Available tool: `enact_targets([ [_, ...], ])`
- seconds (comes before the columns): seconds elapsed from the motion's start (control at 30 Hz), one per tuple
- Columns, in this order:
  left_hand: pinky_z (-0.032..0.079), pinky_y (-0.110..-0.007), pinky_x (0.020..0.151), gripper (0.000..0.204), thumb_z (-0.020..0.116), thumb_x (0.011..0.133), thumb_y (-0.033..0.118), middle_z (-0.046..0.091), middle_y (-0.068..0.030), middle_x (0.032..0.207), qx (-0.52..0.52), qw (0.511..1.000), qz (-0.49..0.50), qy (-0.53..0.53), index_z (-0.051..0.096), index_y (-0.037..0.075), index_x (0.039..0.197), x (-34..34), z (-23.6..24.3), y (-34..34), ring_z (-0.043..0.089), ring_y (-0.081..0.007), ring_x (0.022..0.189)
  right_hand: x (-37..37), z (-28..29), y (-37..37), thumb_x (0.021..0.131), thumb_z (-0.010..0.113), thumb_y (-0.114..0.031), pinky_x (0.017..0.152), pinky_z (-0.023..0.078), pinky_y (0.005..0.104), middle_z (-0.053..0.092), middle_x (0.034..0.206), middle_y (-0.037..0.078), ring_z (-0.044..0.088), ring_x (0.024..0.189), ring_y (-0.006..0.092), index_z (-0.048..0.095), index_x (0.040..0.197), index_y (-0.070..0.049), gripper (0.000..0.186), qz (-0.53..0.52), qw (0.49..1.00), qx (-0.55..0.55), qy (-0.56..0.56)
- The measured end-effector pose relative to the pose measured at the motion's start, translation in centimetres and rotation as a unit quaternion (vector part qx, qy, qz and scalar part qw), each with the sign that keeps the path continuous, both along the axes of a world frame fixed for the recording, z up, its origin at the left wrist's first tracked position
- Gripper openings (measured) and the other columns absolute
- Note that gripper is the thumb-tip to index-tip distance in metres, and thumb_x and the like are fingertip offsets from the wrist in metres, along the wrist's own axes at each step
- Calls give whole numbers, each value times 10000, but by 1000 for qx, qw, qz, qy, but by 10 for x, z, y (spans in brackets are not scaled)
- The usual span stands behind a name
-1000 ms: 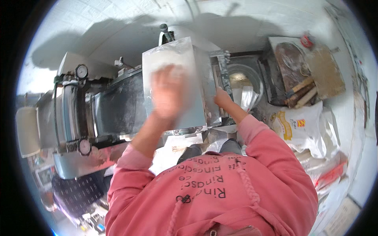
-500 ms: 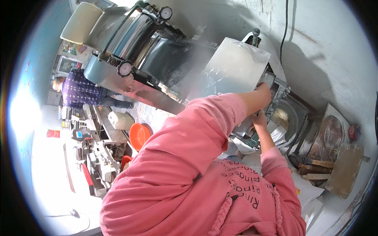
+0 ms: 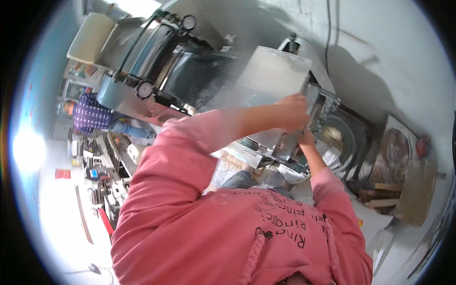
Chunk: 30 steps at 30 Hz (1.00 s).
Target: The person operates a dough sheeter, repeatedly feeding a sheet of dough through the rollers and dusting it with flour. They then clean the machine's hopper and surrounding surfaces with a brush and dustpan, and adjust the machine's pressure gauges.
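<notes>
A pale, floury slab-topped metal housing (image 3: 271, 71) stands in front of me on a machine. My left hand (image 3: 292, 112) is at its right edge, fingers curled, slightly blurred; what they grip, if anything, is unclear. Just below it my right hand (image 3: 306, 138) is closed at a narrow metal part (image 3: 289, 147) along that side, its fingertips partly hidden. Left of the slab are a dark belt (image 3: 190, 76) with pale powder, steel rollers (image 3: 152, 47) and two round dials. A hazy cloud hangs over the belt. A round bin (image 3: 342, 147) sits right of my hands.
At far left a person (image 3: 90, 111) in a dark checked shirt bends beside a cluttered bench (image 3: 116, 161). On the right lean boards (image 3: 415, 190) and wooden-handled tools (image 3: 382, 194) beside white sacks (image 3: 370, 228). A black cable (image 3: 327, 47) hangs down the wall.
My view has swung left since a second ago, bringing the other person into sight. My left hand has moved from mid-slab to its right edge; my right hand stays at that side.
</notes>
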State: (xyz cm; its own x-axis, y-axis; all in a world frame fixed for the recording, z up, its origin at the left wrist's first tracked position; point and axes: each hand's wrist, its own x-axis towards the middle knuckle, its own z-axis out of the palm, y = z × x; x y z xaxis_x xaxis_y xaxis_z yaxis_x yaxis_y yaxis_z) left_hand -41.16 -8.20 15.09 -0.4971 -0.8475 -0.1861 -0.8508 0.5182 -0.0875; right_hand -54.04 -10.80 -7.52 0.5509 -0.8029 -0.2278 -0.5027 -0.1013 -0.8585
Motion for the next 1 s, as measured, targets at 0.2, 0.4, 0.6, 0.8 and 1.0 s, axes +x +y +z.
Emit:
enact_targets([
  [0.2, 320, -384, 982, 142, 634, 734, 229, 584, -46, 836, -74, 992, 91, 47, 644, 99, 792, 4, -18, -1, 519, -242, 961, -3, 9, 4, 768, 525, -125, 449, 514, 408, 619, 899, 284, 645, 678, 383, 510, 1129, 25, 392, -67, 991, 112, 3],
  [0.4, 381, -404, 891, 142, 667, 702, 179, 557, -52, 784, -181, 954, 83, 223, 563, 83, 710, 7, -26, -4, 524, -275, 894, -53, 16, -9, 762, 502, -120, 528, 517, 433, 627, 887, 256, 644, 748, 371, 557, 1074, 15, 345, -97, 986, 133, -4],
  [0.6, 408, -405, 813, 152, 671, 664, 121, 532, -81, 755, -229, 921, 63, 309, 534, 65, 693, 5, -26, 10, 521, -298, 834, -279, -9, -47, 737, 545, -188, 733, 437, 400, 590, 914, 189, 557, 781, 323, 572, 1024, 27, 360, -90, 985, -126, 70],
  [0.8, 418, -419, 766, 148, 663, 645, 65, 541, -101, 763, -237, 940, 52, 239, 522, 52, 690, 3, -18, 9, 530, -314, 789, -565, -11, -104, 852, 483, -284, 882, 403, 420, 602, 1095, 195, 546, 1025, 368, 604, 1070, -18, 365, -331, 887, -51, 319],
  [1.0, 421, -436, 772, 153, 659, 667, 74, 566, -136, 821, -234, 938, 57, 248, 528, 30, 734, -5, -19, 14, 532, -339, 831, -803, 35, -104, 863, 477, -278, 829, 423, 469, 614, 984, 253, 562, 959, 420, 610, 1022, 20, 363, -325, 754, -217, 527],
])
